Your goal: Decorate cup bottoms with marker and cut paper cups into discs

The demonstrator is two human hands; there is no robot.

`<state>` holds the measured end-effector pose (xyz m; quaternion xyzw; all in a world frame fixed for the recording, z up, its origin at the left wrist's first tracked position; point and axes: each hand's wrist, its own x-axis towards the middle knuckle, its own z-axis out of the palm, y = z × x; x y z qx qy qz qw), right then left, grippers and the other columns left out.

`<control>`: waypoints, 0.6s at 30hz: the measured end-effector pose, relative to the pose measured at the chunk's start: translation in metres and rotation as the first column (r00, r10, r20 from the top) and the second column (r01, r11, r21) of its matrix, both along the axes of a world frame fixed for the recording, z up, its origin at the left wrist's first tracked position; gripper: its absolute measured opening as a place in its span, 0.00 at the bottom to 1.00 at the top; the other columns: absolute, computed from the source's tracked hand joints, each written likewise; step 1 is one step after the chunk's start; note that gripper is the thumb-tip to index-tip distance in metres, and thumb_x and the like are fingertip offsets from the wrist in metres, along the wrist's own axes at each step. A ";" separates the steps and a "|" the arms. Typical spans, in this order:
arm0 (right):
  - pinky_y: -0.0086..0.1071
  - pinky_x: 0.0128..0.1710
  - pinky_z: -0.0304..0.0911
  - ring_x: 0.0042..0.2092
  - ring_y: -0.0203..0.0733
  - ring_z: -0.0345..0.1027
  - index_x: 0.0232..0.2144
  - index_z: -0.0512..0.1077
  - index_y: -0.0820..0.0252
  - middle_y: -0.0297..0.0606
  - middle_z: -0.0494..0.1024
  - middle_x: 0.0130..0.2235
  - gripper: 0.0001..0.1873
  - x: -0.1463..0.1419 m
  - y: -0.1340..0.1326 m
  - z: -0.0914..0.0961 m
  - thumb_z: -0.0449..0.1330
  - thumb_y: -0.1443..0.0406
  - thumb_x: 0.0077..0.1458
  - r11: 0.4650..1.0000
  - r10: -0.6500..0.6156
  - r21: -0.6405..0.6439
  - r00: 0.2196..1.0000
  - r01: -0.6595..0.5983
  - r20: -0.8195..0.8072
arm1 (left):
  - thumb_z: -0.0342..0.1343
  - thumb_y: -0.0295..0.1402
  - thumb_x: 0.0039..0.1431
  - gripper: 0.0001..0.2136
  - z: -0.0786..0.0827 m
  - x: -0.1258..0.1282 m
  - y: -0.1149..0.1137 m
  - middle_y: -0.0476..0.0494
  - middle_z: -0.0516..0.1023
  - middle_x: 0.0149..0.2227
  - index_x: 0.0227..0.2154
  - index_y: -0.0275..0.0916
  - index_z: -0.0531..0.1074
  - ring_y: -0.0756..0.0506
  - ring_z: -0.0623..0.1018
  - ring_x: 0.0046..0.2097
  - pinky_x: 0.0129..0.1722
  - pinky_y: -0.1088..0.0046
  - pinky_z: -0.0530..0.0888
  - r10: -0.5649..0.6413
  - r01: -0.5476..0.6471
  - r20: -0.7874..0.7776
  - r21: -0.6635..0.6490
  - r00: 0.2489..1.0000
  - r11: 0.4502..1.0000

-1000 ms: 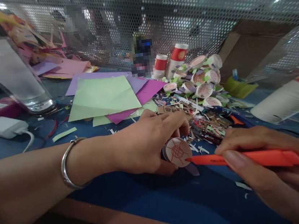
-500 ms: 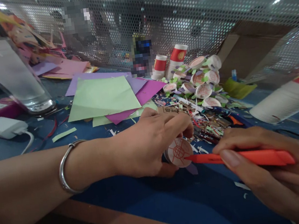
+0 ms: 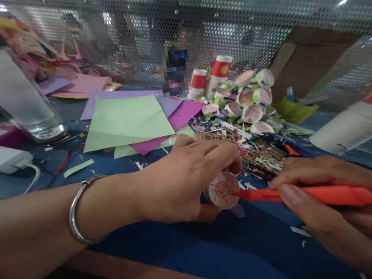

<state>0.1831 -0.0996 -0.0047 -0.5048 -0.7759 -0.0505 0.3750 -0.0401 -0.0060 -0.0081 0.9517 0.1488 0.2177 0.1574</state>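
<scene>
My left hand (image 3: 180, 181) is closed around a small round cup piece (image 3: 222, 190) lying on its side, its white bottom with a red line pattern facing me. My right hand (image 3: 344, 210) grips an orange-red marker (image 3: 301, 194) whose tip touches the patterned bottom. A silver bangle (image 3: 79, 211) circles my left wrist. Both hands rest low over the blue table cover (image 3: 220, 253), near the front edge.
A heap of similar cut cup bottoms (image 3: 251, 100) and paper scraps lies behind my hands. Red-and-white paper cups (image 3: 221, 69) stand further back. Green and purple paper sheets (image 3: 129, 119), a glass (image 3: 13, 88), a white charger (image 3: 0, 158) sit left. A stack of cups (image 3: 356, 121) lies right.
The cup piece and my left hand have shifted slightly up and right. The marker tip has stayed against the patterned bottom, moving a little over it.
</scene>
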 end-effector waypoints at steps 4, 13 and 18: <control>0.24 0.30 0.67 0.26 0.29 0.72 0.32 0.72 0.46 0.22 0.79 0.29 0.06 0.003 0.001 0.001 0.58 0.66 0.58 0.999 0.039 0.007 0.999 -0.039 0.038 | 0.66 0.27 0.50 0.21 0.000 0.000 0.000 0.43 0.76 0.49 0.45 0.37 0.66 0.42 0.74 0.48 0.46 0.67 0.64 -0.008 0.008 0.017 0.000 1.000 1.000; 0.25 0.27 0.67 0.23 0.31 0.70 0.31 0.71 0.47 0.24 0.78 0.27 0.07 0.002 0.005 0.002 0.58 0.67 0.58 0.996 0.081 0.021 0.995 -0.082 0.058 | 0.64 0.28 0.53 0.18 0.003 -0.001 -0.003 0.42 0.75 0.49 0.46 0.37 0.66 0.42 0.74 0.49 0.46 0.66 0.64 0.015 -0.015 -0.001 0.053 1.000 0.998; 0.25 0.26 0.67 0.23 0.31 0.70 0.30 0.71 0.48 0.23 0.78 0.27 0.07 0.000 0.005 0.004 0.59 0.68 0.56 0.995 0.094 0.016 0.994 -0.095 0.061 | 0.64 0.27 0.54 0.18 0.005 -0.001 -0.004 0.40 0.75 0.51 0.46 0.37 0.66 0.40 0.73 0.51 0.48 0.65 0.64 -0.004 0.005 -0.013 0.092 1.000 0.996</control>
